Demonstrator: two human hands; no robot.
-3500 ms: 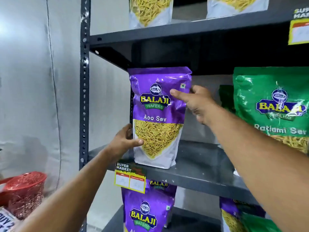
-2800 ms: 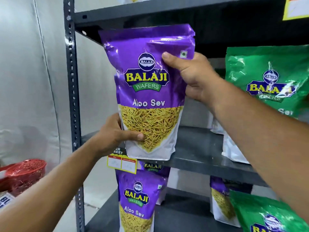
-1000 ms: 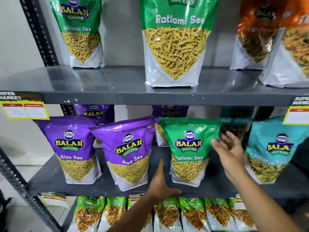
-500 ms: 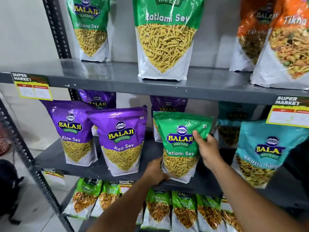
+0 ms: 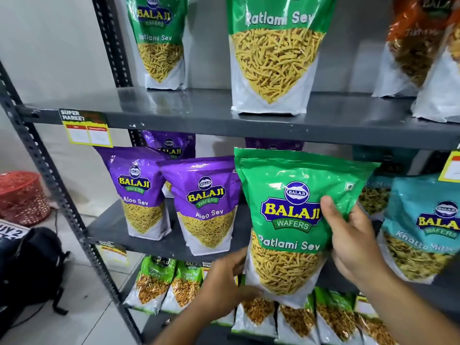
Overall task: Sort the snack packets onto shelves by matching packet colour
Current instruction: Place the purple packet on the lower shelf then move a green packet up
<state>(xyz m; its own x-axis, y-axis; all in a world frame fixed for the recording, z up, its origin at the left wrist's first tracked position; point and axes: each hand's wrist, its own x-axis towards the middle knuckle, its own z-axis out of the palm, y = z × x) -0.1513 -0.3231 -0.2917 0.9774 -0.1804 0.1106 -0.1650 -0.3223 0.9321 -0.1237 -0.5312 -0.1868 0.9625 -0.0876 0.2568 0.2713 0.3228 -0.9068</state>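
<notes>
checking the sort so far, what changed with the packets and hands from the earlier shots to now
The purple Aloo Sev packet held earlier now stands let go on the middle shelf. Both hands moved to the green Ratlami Sev packet there: the left hand took its lower edge, the right hand its side, and it has come up off the shelf toward the camera. The other packets stayed put.

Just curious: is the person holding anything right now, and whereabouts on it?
Yes, the green packet. The right hand has its grip on the right edge; the left hand holds the bottom left corner.
</notes>
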